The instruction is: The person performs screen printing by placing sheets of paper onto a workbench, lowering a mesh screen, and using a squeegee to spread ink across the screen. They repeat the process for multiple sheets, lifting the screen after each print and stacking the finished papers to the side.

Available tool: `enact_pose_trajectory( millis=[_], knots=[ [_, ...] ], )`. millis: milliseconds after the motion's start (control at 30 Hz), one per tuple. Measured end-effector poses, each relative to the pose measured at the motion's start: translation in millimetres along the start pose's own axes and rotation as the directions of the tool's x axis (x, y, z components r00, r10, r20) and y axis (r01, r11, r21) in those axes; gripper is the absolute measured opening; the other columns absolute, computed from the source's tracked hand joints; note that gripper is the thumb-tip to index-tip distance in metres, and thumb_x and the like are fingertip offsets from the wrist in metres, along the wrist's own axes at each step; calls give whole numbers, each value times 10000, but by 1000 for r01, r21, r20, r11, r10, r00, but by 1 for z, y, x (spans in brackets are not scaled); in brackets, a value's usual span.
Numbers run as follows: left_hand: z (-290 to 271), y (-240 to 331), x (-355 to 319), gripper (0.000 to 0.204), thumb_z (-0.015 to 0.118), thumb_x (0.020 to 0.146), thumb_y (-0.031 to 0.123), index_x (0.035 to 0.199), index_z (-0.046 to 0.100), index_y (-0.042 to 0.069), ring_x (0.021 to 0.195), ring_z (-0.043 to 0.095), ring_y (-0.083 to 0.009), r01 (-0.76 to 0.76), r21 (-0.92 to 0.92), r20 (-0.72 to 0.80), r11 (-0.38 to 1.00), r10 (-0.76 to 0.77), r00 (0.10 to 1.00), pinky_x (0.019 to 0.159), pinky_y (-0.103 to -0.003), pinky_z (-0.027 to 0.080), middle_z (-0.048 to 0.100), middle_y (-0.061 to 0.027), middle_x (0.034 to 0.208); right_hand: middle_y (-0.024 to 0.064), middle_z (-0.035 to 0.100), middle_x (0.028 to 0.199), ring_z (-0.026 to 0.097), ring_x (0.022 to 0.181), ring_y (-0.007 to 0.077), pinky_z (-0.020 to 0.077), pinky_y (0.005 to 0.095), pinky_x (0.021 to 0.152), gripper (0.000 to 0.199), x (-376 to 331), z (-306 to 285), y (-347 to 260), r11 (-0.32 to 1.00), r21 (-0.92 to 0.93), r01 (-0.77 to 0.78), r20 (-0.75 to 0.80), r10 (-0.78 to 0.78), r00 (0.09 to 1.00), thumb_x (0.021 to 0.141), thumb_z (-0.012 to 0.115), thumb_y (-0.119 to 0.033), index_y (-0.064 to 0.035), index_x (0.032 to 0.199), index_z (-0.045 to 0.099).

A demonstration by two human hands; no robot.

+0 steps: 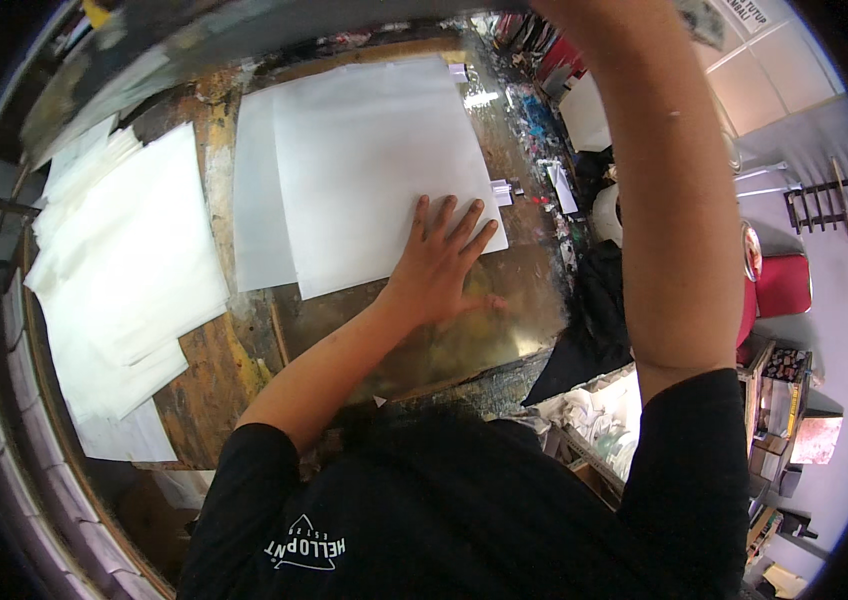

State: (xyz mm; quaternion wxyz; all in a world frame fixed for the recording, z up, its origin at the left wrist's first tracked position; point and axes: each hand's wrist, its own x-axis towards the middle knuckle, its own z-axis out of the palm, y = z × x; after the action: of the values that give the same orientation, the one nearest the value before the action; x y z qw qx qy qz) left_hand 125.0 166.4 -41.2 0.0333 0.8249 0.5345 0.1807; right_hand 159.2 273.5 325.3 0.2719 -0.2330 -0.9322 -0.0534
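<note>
My left hand lies spread on the lower right part of a smooth white sheet, palm down, its thumb out over the shiny board. Beneath that sheet, a second, greyer one sticks out along the left side. Two small pale tabs stand at the sheet's right edge, the lower one just above my fingertips. My right arm reaches up past the top edge of the head view, so its hand is out of the picture. A dark, smeared panel hangs raised over the table's far side.
To the left, a loose stack of white sheets covers the worn wooden table. Paint spots mark the right side, near a dark cloth. A crate of crumpled white material stands near my right arm; slatted racks line the far left.
</note>
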Motion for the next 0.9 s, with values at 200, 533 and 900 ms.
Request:
enact_pose_trajectory(
  millis=[200,533,900],
  knots=[
    [-105,-13,-22,997,846,802,583,1593,482,97,1370,543,-371,217,-351,-372,911,-348,861,1203,-607,368,535,-177,1556,11,539,666,478,595,187,484,437,762,640,-9,0,-11,989,-134,-70,133,88,987,1115,361,-589,-116,751,592],
    [-136,-30,-179,1235,1045,578,447,1553,491,-70,1151,665,-304,525,-614,-283,589,-786,550,1080,-465,456,727,-150,1222,130,588,1146,586,1182,342,374,543,992,567,-144,143,16,999,39,6,395,-21,918,756,822,-94,-89,1235,517],
    [-80,-50,-211,1439,945,476,735,1564,476,-81,905,512,-261,640,-336,-258,691,-721,643,925,-433,366,665,-59,971,63,647,1155,610,1180,272,375,545,1014,391,-11,365,149,949,-312,-38,-5,38,999,837,731,-74,-114,1205,606]
  ],
)
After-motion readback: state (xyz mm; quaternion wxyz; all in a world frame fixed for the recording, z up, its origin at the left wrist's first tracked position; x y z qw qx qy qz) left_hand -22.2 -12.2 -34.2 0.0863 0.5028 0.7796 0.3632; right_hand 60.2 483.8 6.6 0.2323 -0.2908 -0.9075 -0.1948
